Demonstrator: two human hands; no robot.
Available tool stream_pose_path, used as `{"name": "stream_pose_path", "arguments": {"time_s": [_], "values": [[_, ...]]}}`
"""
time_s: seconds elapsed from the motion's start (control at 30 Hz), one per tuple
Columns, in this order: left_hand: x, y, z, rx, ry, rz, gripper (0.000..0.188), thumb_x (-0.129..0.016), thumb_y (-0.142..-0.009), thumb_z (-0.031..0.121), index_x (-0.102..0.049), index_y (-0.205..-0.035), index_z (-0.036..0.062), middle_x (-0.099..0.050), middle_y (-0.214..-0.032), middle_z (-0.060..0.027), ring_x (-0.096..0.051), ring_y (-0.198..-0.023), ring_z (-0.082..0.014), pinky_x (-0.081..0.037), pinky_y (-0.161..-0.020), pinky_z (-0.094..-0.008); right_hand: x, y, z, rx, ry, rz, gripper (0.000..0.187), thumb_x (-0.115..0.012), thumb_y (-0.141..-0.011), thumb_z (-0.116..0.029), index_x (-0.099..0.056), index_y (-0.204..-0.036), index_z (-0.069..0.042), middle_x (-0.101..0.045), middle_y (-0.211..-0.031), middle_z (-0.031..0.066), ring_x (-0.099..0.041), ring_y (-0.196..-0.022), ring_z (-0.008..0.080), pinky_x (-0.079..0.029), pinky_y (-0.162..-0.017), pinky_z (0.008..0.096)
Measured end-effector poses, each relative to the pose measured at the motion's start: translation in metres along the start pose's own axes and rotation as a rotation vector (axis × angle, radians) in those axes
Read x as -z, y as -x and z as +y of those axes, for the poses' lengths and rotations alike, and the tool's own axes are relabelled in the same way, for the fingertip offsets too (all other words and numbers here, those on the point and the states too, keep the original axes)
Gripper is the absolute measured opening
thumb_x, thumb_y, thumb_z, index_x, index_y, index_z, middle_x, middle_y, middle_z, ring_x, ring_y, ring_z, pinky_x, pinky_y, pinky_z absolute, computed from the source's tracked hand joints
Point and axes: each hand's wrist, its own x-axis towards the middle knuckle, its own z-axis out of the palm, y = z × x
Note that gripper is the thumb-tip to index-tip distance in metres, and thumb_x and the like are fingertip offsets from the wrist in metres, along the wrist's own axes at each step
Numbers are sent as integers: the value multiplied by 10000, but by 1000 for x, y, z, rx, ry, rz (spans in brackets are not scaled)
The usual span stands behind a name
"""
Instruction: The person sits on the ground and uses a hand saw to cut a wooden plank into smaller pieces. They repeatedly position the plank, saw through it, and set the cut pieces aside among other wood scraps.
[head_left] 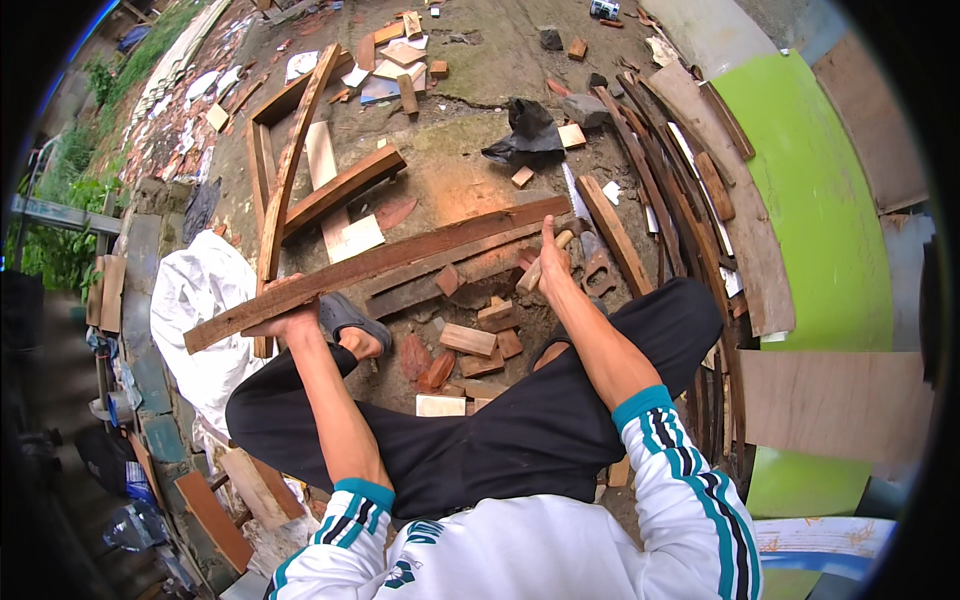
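A long brown wooden beam [400, 258] slants across in front of me, its left end nearer and lower than its right. My left hand [283, 312] is closed around the beam near the left end, fingers partly hidden under it. Near the other end, my right hand [548, 262] is closed with its thumb up against the beam. A short, pale wooden piece like a tool handle [530, 278] lies against that hand; its far part is hidden. Just right of the hand rests a handsaw [595, 262] with a brown wooden handle. Another darker timber [420, 283] lies beneath the beam.
Several cut wood blocks [468, 340] lie between my feet. A wooden frame [290, 150] stands ahead left, beside a white sack [205, 320]. Long dark strips [680, 210] are stacked along the right, before a green panel [810, 180]. A black plastic sheet [525, 130] lies ahead.
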Motion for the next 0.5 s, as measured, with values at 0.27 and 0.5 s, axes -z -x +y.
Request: {"name": "stream_pose_path", "arguments": {"time_s": [0.27, 0.5], "values": [[78, -4, -84, 202, 346, -236, 736, -408, -803, 775, -666, -769, 86, -702, -762, -53, -673, -761, -258, -534, -878, -452, -3, 12, -97, 239, -430, -86, 895, -852, -755, -556, -485, -1367, -15, -596, -1251, 113, -572, -1177, 287, -511, -971, 507], [118, -1, -133, 366, 44, 440, 516, -376, -990, 280, -476, -1447, 62, -502, -1450, -209, -530, -1272, -398, -417, -1065, -651, 11, 46, -142, 470, -564, -169, 669, -885, -794, -362, -567, -1267, -11, -637, -1176, 90, -647, -1036, 243, -548, -891, 417]]}}
